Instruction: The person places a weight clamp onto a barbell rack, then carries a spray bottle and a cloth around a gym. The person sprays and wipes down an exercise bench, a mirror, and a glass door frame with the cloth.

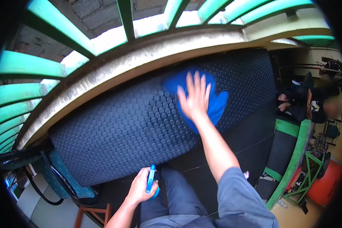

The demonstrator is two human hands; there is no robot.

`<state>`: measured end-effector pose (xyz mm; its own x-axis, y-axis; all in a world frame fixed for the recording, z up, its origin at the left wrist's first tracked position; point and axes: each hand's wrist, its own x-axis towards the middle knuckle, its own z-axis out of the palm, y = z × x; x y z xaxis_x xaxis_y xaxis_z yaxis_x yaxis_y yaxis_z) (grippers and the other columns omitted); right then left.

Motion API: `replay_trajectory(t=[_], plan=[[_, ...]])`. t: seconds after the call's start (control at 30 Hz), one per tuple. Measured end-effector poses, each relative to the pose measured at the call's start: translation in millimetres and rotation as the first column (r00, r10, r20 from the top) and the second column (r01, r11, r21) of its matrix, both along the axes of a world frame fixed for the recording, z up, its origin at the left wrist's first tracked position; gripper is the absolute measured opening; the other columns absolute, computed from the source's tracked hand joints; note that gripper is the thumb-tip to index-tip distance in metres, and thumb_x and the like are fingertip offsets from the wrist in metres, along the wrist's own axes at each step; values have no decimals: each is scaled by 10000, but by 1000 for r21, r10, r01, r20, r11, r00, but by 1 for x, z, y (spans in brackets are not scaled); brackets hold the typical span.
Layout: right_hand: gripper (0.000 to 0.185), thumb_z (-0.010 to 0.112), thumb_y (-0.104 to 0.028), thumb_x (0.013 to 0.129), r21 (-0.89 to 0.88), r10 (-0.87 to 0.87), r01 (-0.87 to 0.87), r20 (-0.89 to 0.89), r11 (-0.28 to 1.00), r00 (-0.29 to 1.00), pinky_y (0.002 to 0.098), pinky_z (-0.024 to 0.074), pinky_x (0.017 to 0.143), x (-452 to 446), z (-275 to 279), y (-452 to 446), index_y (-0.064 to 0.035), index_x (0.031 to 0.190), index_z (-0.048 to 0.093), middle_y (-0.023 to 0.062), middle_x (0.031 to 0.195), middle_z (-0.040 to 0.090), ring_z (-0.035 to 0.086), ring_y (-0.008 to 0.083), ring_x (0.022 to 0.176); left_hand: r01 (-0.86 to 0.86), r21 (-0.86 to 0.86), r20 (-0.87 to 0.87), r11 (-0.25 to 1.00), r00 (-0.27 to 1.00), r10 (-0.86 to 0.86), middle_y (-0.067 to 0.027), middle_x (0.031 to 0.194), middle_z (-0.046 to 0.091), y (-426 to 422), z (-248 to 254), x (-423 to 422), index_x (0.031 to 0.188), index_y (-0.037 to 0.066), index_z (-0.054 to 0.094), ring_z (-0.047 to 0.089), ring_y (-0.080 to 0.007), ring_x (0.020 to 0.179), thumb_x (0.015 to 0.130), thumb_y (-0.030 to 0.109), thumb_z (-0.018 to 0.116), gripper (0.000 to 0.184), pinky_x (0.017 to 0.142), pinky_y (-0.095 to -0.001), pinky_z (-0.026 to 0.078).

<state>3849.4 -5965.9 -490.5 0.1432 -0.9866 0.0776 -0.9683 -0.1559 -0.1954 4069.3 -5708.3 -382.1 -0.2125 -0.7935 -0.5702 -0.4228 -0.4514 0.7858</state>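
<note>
My right hand [195, 97] lies flat with fingers spread on a blue cloth [218, 104], pressing it against a black mat [125, 125] covered in raised round studs. The cloth is crumpled, and its edges stick out around the hand. Low in the middle of the view, my left hand [142, 186] is closed around a spray bottle with a bright blue trigger head [151, 178]. Most of the bottle's body is hidden by the hand. The left hand is near the mat's lower edge, in front of my legs.
Beyond the mat runs a concrete ledge [140, 53] with green bars [34, 68]. A green-framed bench [292, 163] stands to the right, with a seated person [304, 100] behind it. A wooden stool [93, 214] is at lower left.
</note>
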Motion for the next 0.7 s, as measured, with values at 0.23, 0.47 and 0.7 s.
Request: replay_trajectory(t=[0.23,0.47,0.7], plan=[[590,490,-484,938,91,285,-304,175,948,943,585,187,1139,79,11,94,-208,1456,435,124,1567,301,262,367,1440,-66,-58,68,996,995,70,-216,1051,619,20,-14,-24,1141,13,542,626,-412,975,725,159,669,459,856,-443,503],[260,662,-224,856,43,327,-376,406,926,853,423,381,1023,-14,29,237,-150,1104,688,36,1308,613,525,221,1268,41,-9,85,999,996,-40,-202,1036,631,47,12,-33,1138,27,552,635,-390,974,719,183,681,465,856,-428,504],[224,506,-150,1003,329,-459,320,641,889,615,315,421,563,-80,146,195,0,855,583,86,662,551,523,126,610,76,-38,99,996,993,-71,-229,1058,598,70,17,-47,1192,16,530,604,-407,1001,738,209,680,515,887,-446,487]])
